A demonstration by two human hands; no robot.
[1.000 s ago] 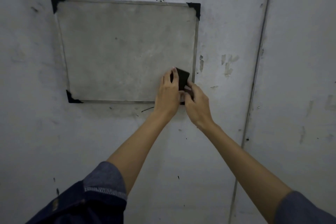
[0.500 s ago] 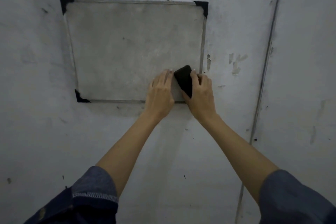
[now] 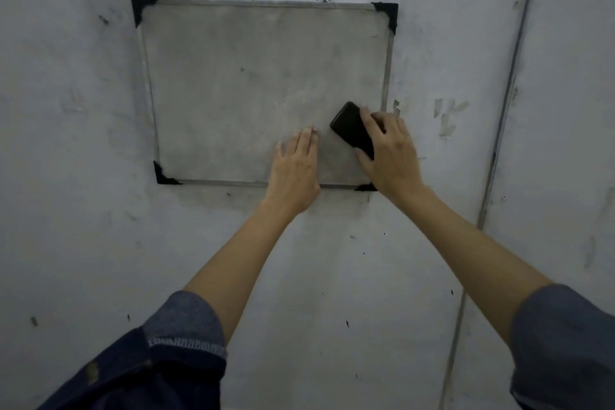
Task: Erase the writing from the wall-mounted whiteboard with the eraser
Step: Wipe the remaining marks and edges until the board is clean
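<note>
A small whiteboard with a metal frame and black corner caps hangs on the wall. Its surface is grey and smudged, and I see no readable writing on it. My right hand grips a black eraser, which is pressed tilted against the board's lower right area. My left hand lies flat on the board's lower edge, fingers together, just left of the eraser and apart from it. The board's lower right corner cap peeks out below my right hand.
The wall around the board is pale grey with scuffs and dark specks. Peeled paint patches sit right of the board. A thin vertical seam or pipe runs down the wall farther right.
The eraser passed from between both hands into my right hand alone, and moved slightly up and right. My left hand slid left and flattened on the board. The view shifted a little.
</note>
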